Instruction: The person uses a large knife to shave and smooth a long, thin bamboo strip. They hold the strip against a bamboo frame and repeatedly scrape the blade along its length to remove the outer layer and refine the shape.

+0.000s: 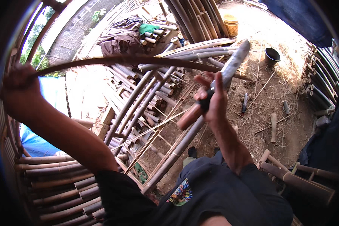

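My left hand (pixel 22 87), raised at the far left, is closed round one end of a long dark bamboo strip (pixel 128 60). The strip bows across the view to the right. My right hand (pixel 217 103) holds a machete (pixel 234 62) by its wooden handle (pixel 190 116), with some fingers loosely lifted. Its broad metal blade points up and away to the right. The blade crosses in front of the strip near its right end; whether they touch I cannot tell.
Cut bamboo pieces (pixel 154 109) lie piled beyond a bamboo frame (pixel 132 109). A black bucket (pixel 272 56) and a yellow bucket (pixel 231 25) stand on the dirt floor. Bamboo poles (pixel 322 75) are stacked right; a bamboo stool-like frame (pixel 297 179) is near my right side.
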Action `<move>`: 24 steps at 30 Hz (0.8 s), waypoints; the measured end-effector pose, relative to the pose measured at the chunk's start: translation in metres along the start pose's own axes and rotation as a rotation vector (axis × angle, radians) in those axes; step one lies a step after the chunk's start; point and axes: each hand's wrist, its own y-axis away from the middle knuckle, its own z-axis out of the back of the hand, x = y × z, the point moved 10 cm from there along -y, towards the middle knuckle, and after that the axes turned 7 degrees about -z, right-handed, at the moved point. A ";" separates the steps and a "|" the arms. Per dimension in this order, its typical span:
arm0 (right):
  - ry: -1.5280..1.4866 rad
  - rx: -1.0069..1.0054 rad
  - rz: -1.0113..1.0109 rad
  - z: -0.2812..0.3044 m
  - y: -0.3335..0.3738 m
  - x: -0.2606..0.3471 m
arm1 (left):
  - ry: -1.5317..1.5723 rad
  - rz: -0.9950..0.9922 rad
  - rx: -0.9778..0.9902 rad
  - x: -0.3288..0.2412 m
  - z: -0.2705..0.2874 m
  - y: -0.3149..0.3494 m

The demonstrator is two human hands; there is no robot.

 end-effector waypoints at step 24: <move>1.964 -0.089 0.536 0.038 0.022 0.026 | 0.193 1.374 0.135 0.255 -0.101 0.486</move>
